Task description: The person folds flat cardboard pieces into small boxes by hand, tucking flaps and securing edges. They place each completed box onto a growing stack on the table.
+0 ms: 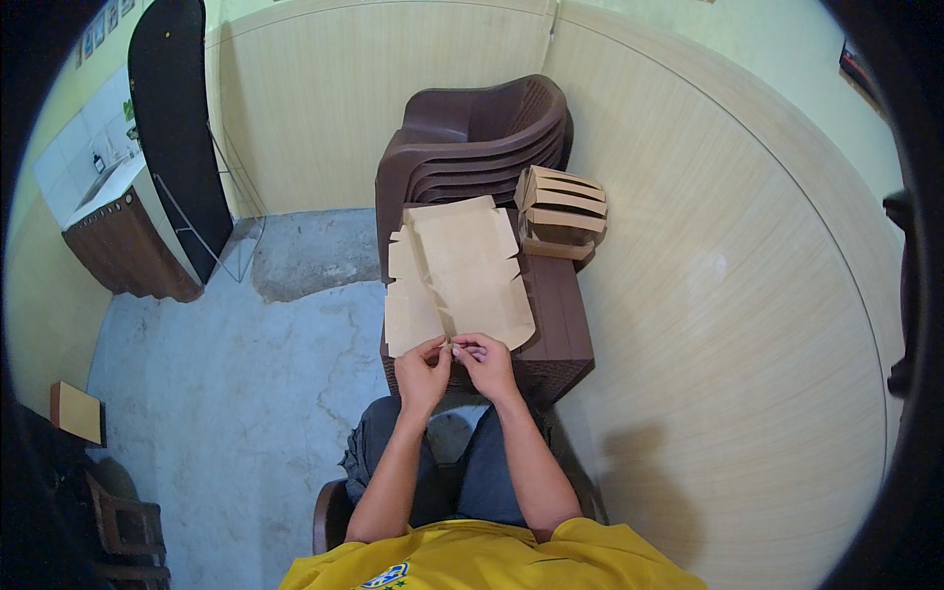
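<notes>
A flat, unfolded cardboard box blank (467,270) with creases and slotted side flaps lies in front of me. My left hand (423,372) and my right hand (485,366) meet at its near edge. Fingers and thumbs of both are pinched together around a small flap by the long crease left of the blank's middle. The fingertips partly cover this flap, so its exact fold is hard to make out.
Under the blank is a brown plastic table (560,315). Several folded cardboard boxes (562,211) are piled at its far right, against the panelled wall (728,265). Stacked brown plastic chairs (472,128) stand behind. An ironing board (172,128) leans at the far left near a sink counter (108,187).
</notes>
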`<state>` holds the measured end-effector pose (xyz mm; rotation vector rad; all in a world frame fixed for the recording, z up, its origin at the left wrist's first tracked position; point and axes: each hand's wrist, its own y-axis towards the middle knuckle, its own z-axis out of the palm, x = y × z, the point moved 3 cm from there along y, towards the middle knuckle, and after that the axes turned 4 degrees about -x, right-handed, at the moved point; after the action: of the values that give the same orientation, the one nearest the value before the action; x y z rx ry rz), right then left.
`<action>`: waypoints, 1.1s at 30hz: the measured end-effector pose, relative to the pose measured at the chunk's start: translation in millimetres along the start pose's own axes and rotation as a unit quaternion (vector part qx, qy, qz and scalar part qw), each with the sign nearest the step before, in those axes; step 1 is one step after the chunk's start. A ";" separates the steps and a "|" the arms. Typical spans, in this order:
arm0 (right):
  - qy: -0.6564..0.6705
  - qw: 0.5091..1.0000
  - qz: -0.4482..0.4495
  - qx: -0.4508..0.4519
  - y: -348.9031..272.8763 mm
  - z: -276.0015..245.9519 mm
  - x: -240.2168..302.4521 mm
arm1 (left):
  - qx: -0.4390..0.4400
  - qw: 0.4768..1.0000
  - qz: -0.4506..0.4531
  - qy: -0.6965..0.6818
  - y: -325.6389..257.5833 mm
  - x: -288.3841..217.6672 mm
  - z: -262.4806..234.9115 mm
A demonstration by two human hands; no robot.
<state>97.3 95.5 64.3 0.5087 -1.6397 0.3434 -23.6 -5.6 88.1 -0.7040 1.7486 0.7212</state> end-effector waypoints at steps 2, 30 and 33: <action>0.010 1.000 0.000 -0.021 1.5 3.3 -1.8 | -0.018 1.000 0.008 0.003 -0.4 -1.5 0.0; -0.153 0.951 -0.205 -0.172 3.4 17.9 49.7 | -0.032 0.979 0.200 0.029 -22.4 -20.1 -1.3; -0.038 0.979 -0.145 -0.138 5.3 17.4 37.4 | -0.064 0.984 0.169 0.006 -16.2 -16.3 -2.2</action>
<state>76.7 86.5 99.3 0.5434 -1.6263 -0.1206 -8.6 -15.9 102.3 -0.4995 1.8665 1.0699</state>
